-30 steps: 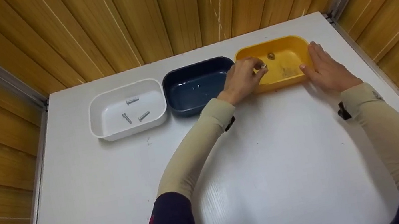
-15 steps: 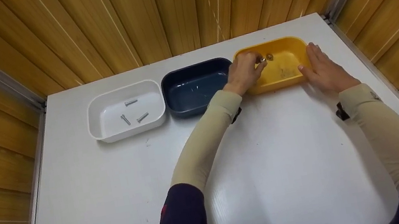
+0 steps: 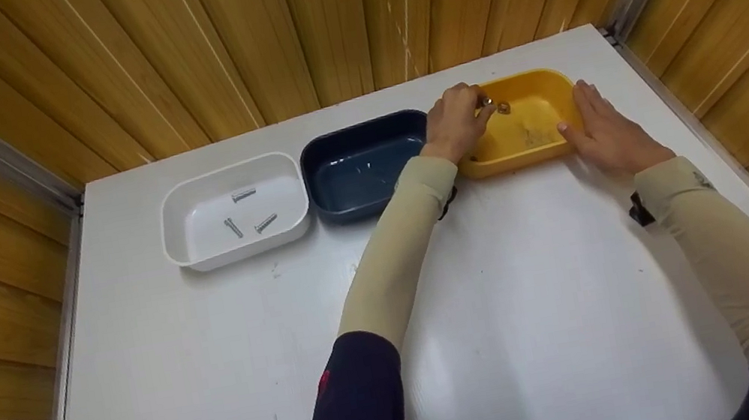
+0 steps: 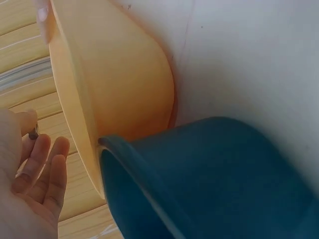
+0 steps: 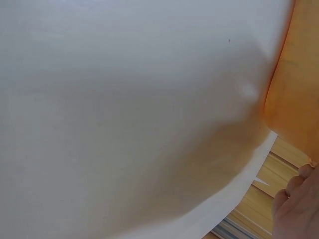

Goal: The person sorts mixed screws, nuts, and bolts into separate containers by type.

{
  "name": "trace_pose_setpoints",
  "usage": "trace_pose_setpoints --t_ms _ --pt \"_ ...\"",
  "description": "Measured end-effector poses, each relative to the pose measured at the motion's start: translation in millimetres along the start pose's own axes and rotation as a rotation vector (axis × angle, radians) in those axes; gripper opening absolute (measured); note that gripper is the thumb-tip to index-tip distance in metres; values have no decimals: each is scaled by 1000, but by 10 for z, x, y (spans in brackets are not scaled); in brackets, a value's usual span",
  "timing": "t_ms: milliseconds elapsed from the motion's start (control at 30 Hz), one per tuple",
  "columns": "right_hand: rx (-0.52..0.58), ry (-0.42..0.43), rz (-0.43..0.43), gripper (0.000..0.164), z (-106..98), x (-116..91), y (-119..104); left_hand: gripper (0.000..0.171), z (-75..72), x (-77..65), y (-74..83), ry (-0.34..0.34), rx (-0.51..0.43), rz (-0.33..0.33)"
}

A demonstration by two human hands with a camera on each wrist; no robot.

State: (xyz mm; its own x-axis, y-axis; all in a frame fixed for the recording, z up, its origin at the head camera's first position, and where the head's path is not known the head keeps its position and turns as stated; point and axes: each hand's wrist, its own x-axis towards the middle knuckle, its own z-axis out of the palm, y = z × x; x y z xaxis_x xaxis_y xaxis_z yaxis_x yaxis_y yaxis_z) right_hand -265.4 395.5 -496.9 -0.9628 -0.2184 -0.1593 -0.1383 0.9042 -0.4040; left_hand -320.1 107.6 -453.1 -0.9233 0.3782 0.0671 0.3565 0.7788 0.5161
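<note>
My left hand [image 3: 455, 122] is over the left part of the yellow bin [image 3: 525, 156], pinching a small shiny metal nut [image 3: 487, 101] between thumb and fingertips. In the left wrist view this nut [image 4: 33, 133] shows as a small dark piece at the fingertips. Just beside it in the head view, another nut [image 3: 504, 108] lies on the bin floor. A dark bit [image 3: 473, 159] shows by the bin's near left corner, too small to make out. My right hand [image 3: 617, 135] rests against the bin's right wall with straight fingers, its thumb at the near right rim.
A dark blue bin [image 3: 363, 209] stands directly left of the yellow one, partly behind my left hand. Further left is a white bin [image 3: 244, 248] with 3 bolts [image 3: 244, 195] lying in it. All stand on a white table [image 3: 218, 365] before wood-look panels [image 3: 327, 20].
My left hand, with the nut pinched, has moved a little toward the far side of the yellow bin. My right hand has stayed against the bin's wall.
</note>
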Motion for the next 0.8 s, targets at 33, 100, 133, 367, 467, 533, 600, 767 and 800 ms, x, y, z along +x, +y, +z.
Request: trace_pose_setpoints --t_ms 33,100,133,367,467,533,600,767,800 --pt "-2 4 -3 91 -2 0 -2 31 1 7 0 0 4 3" --pt "-4 8 -4 91 -3 5 1 31 5 16 -6 1 7 1" --pt "-2 8 -4 91 -4 6 -1 31 6 15 -11 3 6 -2" --pt "-1 5 8 91 0 7 -15 31 13 -5 -43 -2 -12 -10" --pt "1 3 13 92 4 3 -21 30 16 -6 -41 0 -5 -8" --pt "2 7 4 92 9 -2 -22 31 19 -5 -37 8 15 3" --pt "5 14 -10 92 16 -8 -18 35 25 -4 -29 19 51 11" --pt "-2 9 -28 92 24 30 -36 47 18 3 -52 42 133 16" --pt "-3 5 -25 92 23 37 -43 48 13 4 -62 45 138 15"
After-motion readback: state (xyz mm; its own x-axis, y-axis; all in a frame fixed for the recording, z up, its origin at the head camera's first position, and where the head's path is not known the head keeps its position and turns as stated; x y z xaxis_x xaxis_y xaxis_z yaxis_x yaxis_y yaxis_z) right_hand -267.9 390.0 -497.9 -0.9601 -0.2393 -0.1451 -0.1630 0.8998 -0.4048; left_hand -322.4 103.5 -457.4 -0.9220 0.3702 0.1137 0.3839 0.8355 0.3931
